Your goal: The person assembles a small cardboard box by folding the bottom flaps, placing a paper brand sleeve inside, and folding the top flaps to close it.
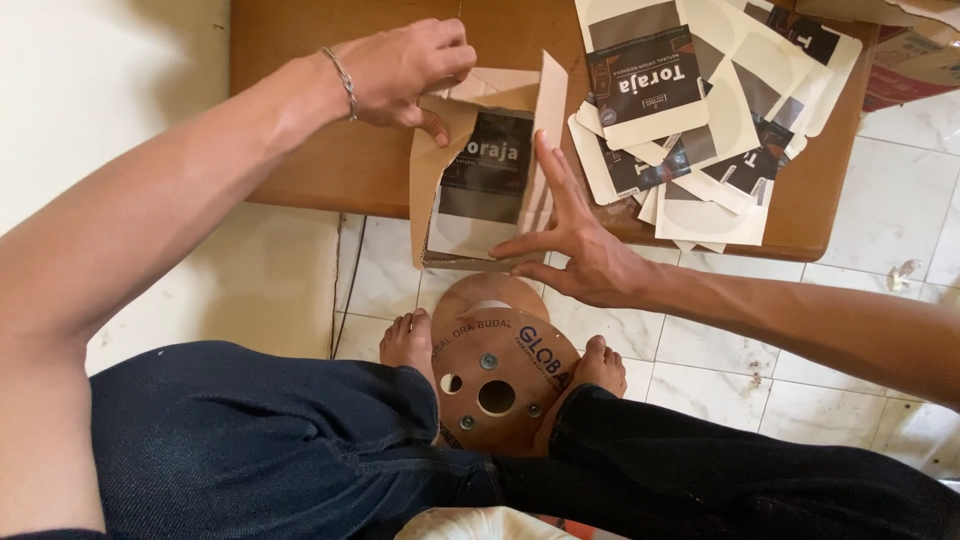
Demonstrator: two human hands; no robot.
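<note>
1. The left hand (405,70) pinches the top flap of a tan and black flat cardboard box (487,175) on the low brown wooden table (330,170).
2. The box runs long from top to bottom, between both hands.
3. The right hand (575,245) is open, fingers spread, pressing its lower right side.
4. A pile of flat printed box sheets (690,110) lies further right.

The carton blank (490,170) is cream with a black-and-grey panel, kraft brown inside. Right of it, flat blanks (700,110) match on the brown tabletop (330,170). Below it, a tan spool (500,375) lies between dark navy trousers (260,440) over white floor tiles (880,200).
</note>
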